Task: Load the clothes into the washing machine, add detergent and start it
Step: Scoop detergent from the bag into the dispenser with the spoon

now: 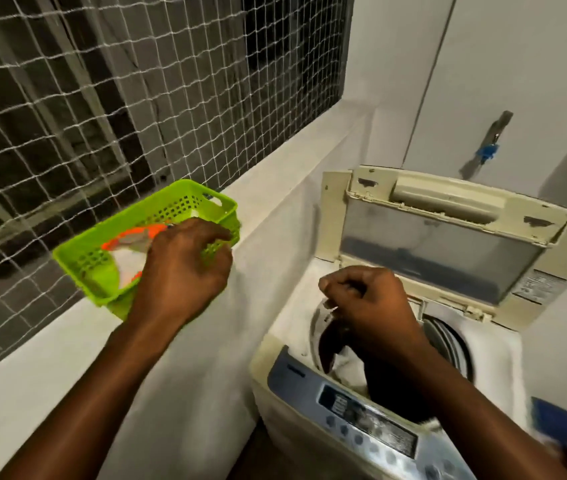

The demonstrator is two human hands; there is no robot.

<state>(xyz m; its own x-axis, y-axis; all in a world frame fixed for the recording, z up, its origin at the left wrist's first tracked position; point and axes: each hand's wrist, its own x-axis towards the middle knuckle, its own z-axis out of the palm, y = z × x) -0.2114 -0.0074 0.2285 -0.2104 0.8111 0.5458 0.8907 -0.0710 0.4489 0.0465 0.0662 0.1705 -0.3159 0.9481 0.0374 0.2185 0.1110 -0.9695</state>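
Basket (pixel 157 216) lengthwise along ledge (pixel 50 358), left grip (pixel 185 268) clasping its rim, right grip (pixel 365 303) clenched

Both bare arms reach forward from the lower edge of the view. The left forearm (pixel 119 368) slants up to the left hand (pixel 185 268), which is held back upward with its fingers (pixel 218 239) curled downward; blur hides whether they grip anything. The right forearm (pixel 465 407) leads to the right hand (pixel 368 303), apart from the left and curled into a loose fist, thumb against the forefinger, with nothing visible inside.
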